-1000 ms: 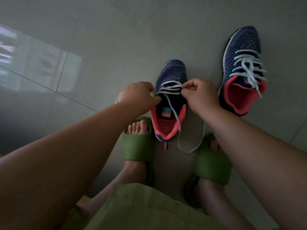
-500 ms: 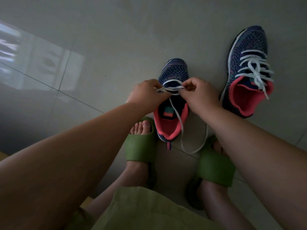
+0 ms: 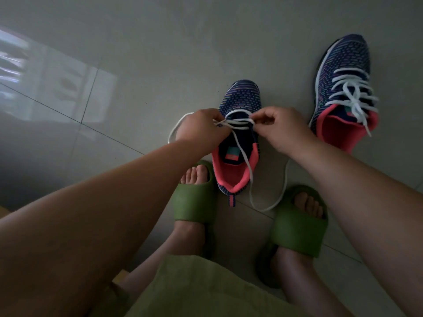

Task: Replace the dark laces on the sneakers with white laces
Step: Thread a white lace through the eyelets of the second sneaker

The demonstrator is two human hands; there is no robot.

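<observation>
I see the near sneaker (image 3: 238, 143) on the floor (image 3: 160, 53) between the two feet in green slides (image 3: 194, 202), toe pointing away, with my left hand (image 3: 201, 131) and right hand (image 3: 281, 129) each pinching the white lace (image 3: 238, 121) at its lower eyelets, fingers curled on it. One loose lace end loops out behind the left hand, and the other trails over the pink collar onto the tiles. The second sneaker (image 3: 343, 92) sits well apart to the right, already laced in white.
</observation>
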